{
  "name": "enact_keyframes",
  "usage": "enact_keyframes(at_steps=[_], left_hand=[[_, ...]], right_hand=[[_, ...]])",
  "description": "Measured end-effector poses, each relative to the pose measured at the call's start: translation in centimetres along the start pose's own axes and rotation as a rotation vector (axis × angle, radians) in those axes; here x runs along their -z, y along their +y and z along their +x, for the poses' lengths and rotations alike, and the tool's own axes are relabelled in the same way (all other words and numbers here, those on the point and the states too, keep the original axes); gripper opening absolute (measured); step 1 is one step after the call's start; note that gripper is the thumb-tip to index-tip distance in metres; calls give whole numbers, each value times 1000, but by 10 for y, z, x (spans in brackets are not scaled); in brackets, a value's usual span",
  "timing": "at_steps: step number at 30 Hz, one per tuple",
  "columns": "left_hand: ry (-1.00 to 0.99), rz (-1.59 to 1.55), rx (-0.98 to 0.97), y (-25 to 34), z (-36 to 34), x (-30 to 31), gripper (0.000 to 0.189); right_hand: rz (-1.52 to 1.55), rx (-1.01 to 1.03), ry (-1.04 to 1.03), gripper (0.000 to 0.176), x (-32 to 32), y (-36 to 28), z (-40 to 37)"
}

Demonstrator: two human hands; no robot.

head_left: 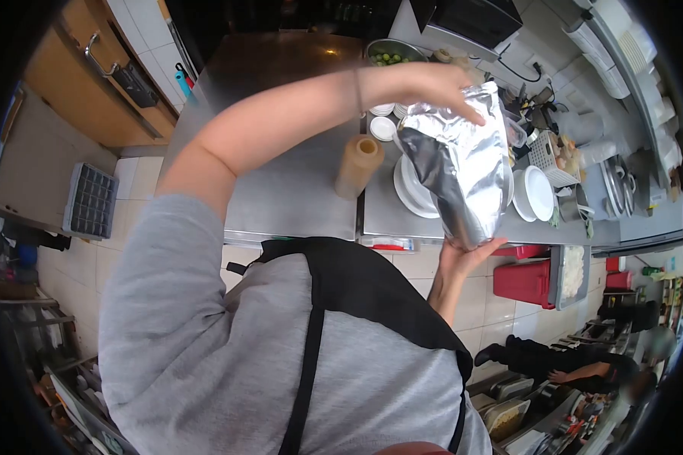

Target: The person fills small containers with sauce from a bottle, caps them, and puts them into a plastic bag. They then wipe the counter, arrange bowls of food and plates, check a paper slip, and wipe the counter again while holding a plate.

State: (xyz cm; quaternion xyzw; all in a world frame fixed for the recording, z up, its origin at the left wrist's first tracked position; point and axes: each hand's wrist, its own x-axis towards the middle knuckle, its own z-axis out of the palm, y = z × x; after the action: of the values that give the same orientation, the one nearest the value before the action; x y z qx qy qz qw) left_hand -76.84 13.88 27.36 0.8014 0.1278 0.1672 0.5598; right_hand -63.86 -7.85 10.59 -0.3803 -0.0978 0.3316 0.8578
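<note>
The right grip (467,254) cups the base of the foil bag (459,171), which is upright over the bench (281,189) edge. The left grip (425,83) pinches its top. The bag partly hides the white plates (413,193). A tan bottle (358,163) stands beside them and a bowl of greens (391,53) sits farther back.

Silver foil bag (459,171), red bin (524,280), grey sleeve (174,303)

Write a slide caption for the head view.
Silver foil pouch held between left hand on top and right hand beneath, above a steel counter with white plates.
</note>
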Motion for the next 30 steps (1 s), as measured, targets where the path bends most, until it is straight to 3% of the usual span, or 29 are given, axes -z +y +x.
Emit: enact_keyframes(at_steps=[3,8,9,12,17,23,26,28,30], left_hand=[[3,-152,151,-36,-3,9,32],[-15,-402,95,-64,-11,18,36],[-54,-449,75,-68,-16,19,38],[5,-421,61,-75,-26,21,38],[76,-525,64,-80,-38,20,41],[159,-619,39,-89,-45,19,30],[88,-688,107,-93,-48,22,40],[158,-708,30,-96,-50,20,28],[174,-737,6,-103,-48,18,28]], right_hand=[[-79,44,-28,78,-5,-5,-9],[-293,293,-76,75,2,-4,-6],[-233,360,-32,62,-3,-5,-6],[-376,461,61,58,-13,-13,-6],[-502,517,53,57,-23,-33,-6],[-660,592,-47,60,-50,-46,-10],[-699,633,-59,61,-63,-48,-10],[-730,666,-54,61,-67,-49,-8],[-750,682,-106,61,-68,-52,-6]])
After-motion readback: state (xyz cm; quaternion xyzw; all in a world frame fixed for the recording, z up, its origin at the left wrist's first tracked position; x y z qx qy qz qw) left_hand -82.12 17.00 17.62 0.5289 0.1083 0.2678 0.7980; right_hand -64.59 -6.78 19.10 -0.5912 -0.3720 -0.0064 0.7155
